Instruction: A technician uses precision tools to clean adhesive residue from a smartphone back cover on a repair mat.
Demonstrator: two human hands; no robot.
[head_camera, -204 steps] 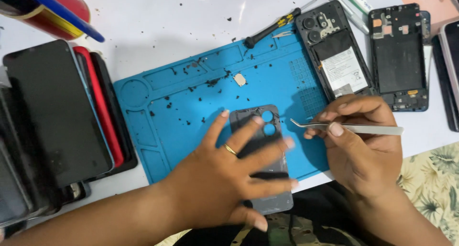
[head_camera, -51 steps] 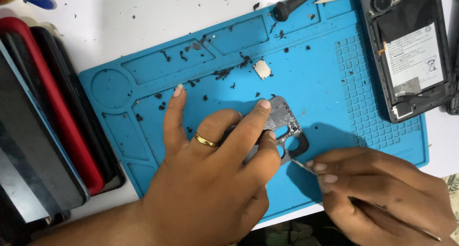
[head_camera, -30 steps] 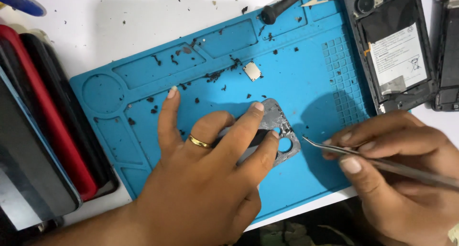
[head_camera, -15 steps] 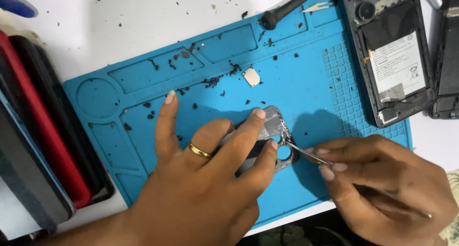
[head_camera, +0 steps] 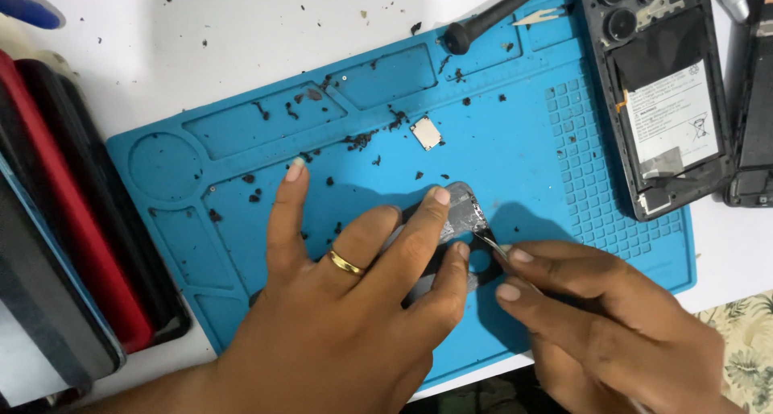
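Note:
My left hand (head_camera: pixel 354 309), with a gold ring on one finger, lies spread over a phone back cover (head_camera: pixel 460 213) and presses it flat on the blue work mat (head_camera: pixel 531 148). Only the cover's grey top corner with its camera cut-out shows between the fingers. My right hand (head_camera: pixel 604 325) grips metal tweezers (head_camera: pixel 493 249), whose tip touches the cover's right edge near the cut-out.
An opened phone (head_camera: pixel 656 92) with its battery exposed lies at the mat's upper right, another dark phone (head_camera: pixel 753 116) beside it. A screwdriver (head_camera: pixel 491 15) lies at the mat's top edge. A small square part (head_camera: pixel 426 133) and dark crumbs dot the mat. Stacked phones (head_camera: pixel 64 245) stand at left.
Across the earlier frames the view closed in on the mat. My right hand brought the tweezers from beside the cover to its right edge. My left hand stayed pressed on the cover.

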